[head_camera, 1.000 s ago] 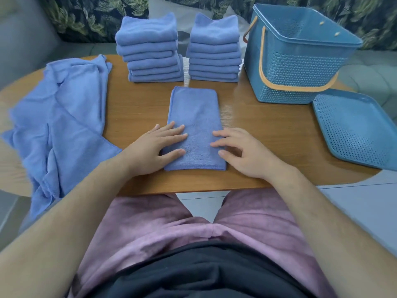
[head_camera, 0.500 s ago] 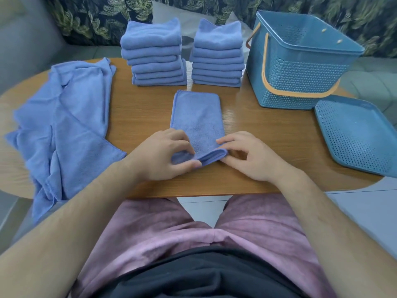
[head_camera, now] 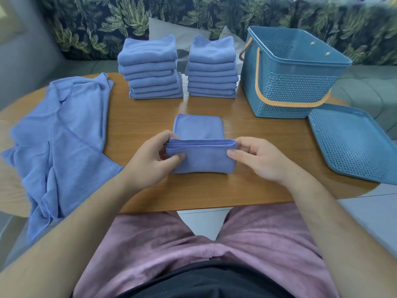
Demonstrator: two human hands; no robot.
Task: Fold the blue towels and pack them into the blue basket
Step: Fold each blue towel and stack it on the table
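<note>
- A wooden table (head_camera: 150, 121) stands before a leaf-patterned backdrop (head_camera: 107, 22). A person in pink shorts (head_camera: 193, 244) sits at its near edge.
- The left hand (head_camera: 148, 164) pinches the left end of a towel (head_camera: 202, 160), with the thumb on the near face and the fingers curled behind.
- The right hand (head_camera: 262, 160) pinches the right end the same way, thumb on the near face and the other fingers behind.
- The towel sits mid-table, toward 6 o'clock. Its near part is raised between the hands with the layered edges on top, and its far part lies flat on the wood.
- At 12 o'clock from the towel, folded towels stand by the far edge in a left stack (head_camera: 150, 69) and a right stack (head_camera: 212, 69), side by side and slightly apart.
- At 9 o'clock, loose towels (head_camera: 64, 136) lie spread over the table's left end, with part hanging off the near edge.
- At 2 o'clock the basket (head_camera: 290, 82) stands upright and open, just beside the right stack. Its orange handle (head_camera: 290, 103) is lowered against the near wall.
- At 3 o'clock the lid (head_camera: 352, 143) lies flat, one corner just beside the basket's base.
</note>
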